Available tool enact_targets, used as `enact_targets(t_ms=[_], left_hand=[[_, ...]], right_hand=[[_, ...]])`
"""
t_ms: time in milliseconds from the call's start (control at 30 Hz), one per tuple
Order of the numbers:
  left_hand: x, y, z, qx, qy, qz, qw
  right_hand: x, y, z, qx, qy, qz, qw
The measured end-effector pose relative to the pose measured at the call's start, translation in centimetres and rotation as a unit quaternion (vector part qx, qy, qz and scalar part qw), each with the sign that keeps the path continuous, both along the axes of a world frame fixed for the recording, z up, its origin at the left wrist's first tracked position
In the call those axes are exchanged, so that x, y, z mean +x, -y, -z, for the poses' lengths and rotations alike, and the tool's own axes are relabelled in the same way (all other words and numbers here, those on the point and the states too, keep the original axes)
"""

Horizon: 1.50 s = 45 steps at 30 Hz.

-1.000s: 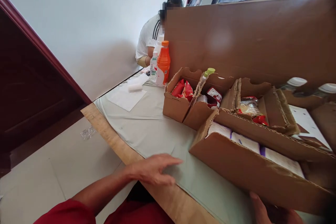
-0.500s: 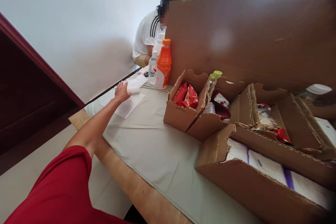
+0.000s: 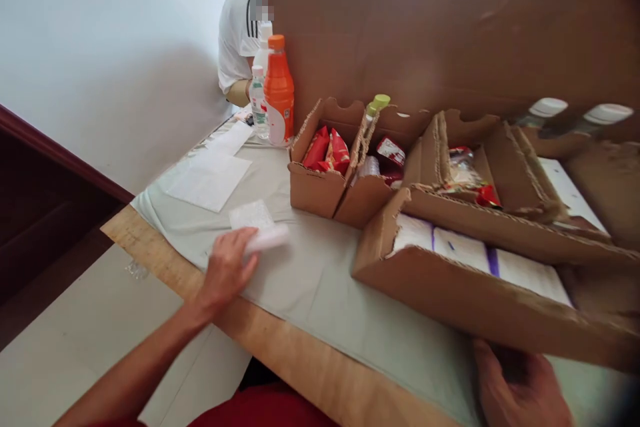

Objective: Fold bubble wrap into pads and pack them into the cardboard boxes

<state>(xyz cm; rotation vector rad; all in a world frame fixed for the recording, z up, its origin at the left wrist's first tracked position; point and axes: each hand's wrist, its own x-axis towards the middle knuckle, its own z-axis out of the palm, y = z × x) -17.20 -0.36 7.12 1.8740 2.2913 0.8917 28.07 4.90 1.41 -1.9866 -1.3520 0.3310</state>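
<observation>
My left hand (image 3: pixel 231 265) is closed around a white roll (image 3: pixel 270 240) over the near part of the cloth-covered table. A thin translucent white sheet (image 3: pixel 251 215) lies just beyond the roll. Whether sheet and roll are joined I cannot tell. My right hand (image 3: pixel 523 390) is at the lower right, by the bottom edge of a long cardboard box (image 3: pixel 450 307). It is a little blurred, with thumb and fingers apart, and nothing shows in it. White-wrapped packs with purple bands (image 3: pixel 463 248) lie in that box. Farther left, flat white sheets (image 3: pixel 207 180) rest on the cloth.
Behind the long box, open cardboard boxes (image 3: pixel 315 197) hold red snack packets (image 3: pixel 327 150) and other goods. An orange bottle (image 3: pixel 279 90) and a clear bottle (image 3: pixel 259 103) stand by a tall cardboard panel (image 3: pixel 400 27). Another person in a white shirt (image 3: pixel 234 40) sits behind.
My left hand has come back from the far sheets toward me with the white roll. My right hand has entered at the lower right. The view has shifted down and right.
</observation>
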Motion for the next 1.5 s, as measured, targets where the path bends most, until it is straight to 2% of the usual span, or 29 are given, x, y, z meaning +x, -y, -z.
enact_targets(t_ms=[67, 167, 200, 267, 333, 400, 500, 567, 600, 667, 767, 833, 900, 1000, 1133, 1233, 1300, 1333, 1400, 1467, 1500], left_hand=[[6.4, 3.4, 1.2, 0.033, 0.055, 0.1, 0.993], [14.0, 6.6, 1.6, -0.031, 0.124, 0.301, 0.945], [15.4, 7.2, 1.4, -0.041, 0.139, 0.353, 0.924], [16.2, 7.8, 0.5, -0.031, 0.173, 0.412, 0.894], [15.2, 7.6, -0.7, -0.025, 0.243, 0.431, 0.869], [13.6, 6.9, -1.7, -0.052, 0.356, 0.448, 0.819], [13.0, 5.8, -2.2, -0.114, 0.516, 0.462, 0.712], [14.1, 5.2, -1.6, -0.134, 0.567, 0.464, 0.667], [14.9, 5.0, -1.2, -0.138, 0.585, 0.463, 0.651], [16.5, 4.8, -0.1, -0.147, 0.618, 0.456, 0.623], [17.7, 5.0, 0.9, -0.168, 0.646, 0.446, 0.596], [17.6, 5.2, 0.9, -0.185, 0.642, 0.447, 0.595], [17.0, 5.2, 0.4, -0.186, 0.619, 0.452, 0.615], [15.7, 4.8, -0.6, -0.136, 0.57, 0.453, 0.672], [14.7, 3.7, -0.9, -0.075, 0.489, 0.412, 0.765], [15.0, 3.1, -0.9, -0.046, 0.394, 0.383, 0.834], [15.8, 2.7, -1.3, -0.037, 0.344, 0.376, 0.859], [16.3, 2.5, -1.6, -0.046, 0.329, 0.373, 0.866], [16.9, 1.8, -2.2, -0.088, 0.32, 0.361, 0.871], [17.0, 0.7, -2.3, -0.142, 0.35, 0.324, 0.867], [16.7, 0.0, -2.2, -0.168, 0.383, 0.292, 0.86]], right_hand=[[-0.9, 0.1, -0.8, 0.004, -0.014, 0.0, 1.0], [-1.6, 1.0, -1.7, 0.06, -0.073, -0.021, 0.995], [-1.6, 1.7, -2.0, 0.078, -0.086, -0.021, 0.993], [-1.7, 3.4, -2.9, 0.107, -0.086, -0.014, 0.99], [-2.2, 5.4, -3.9, 0.135, -0.062, -0.007, 0.989], [-3.6, 7.1, -5.0, 0.155, -0.052, -0.043, 0.986], [-6.6, 8.2, -6.4, 0.122, -0.078, -0.211, 0.967], [-8.2, 7.9, -6.9, 0.051, -0.125, -0.312, 0.941], [-8.7, 7.7, -7.1, 0.009, -0.149, -0.331, 0.932], [-8.8, 7.1, -7.1, -0.063, -0.174, -0.317, 0.93], [-8.3, 6.9, -6.6, -0.135, -0.143, -0.264, 0.944], [-8.2, 7.0, -6.0, -0.157, -0.126, -0.245, 0.948], [-8.1, 6.9, -5.5, -0.151, -0.127, -0.23, 0.953], [-6.5, 6.4, -5.1, -0.115, -0.124, -0.206, 0.964], [-0.5, 6.0, -5.0, -0.081, -0.018, -0.156, 0.984], [3.1, 6.5, -5.3, 0.005, 0.083, -0.09, 0.993], [2.8, 7.0, -5.5, 0.077, 0.116, -0.075, 0.987], [1.6, 7.2, -5.6, 0.106, 0.126, -0.094, 0.982], [-2.4, 7.2, -5.6, 0.137, 0.135, -0.196, 0.961], [-7.1, 6.7, -5.3, 0.119, 0.139, -0.329, 0.927], [-9.2, 6.3, -5.1, 0.092, 0.14, -0.368, 0.915]])
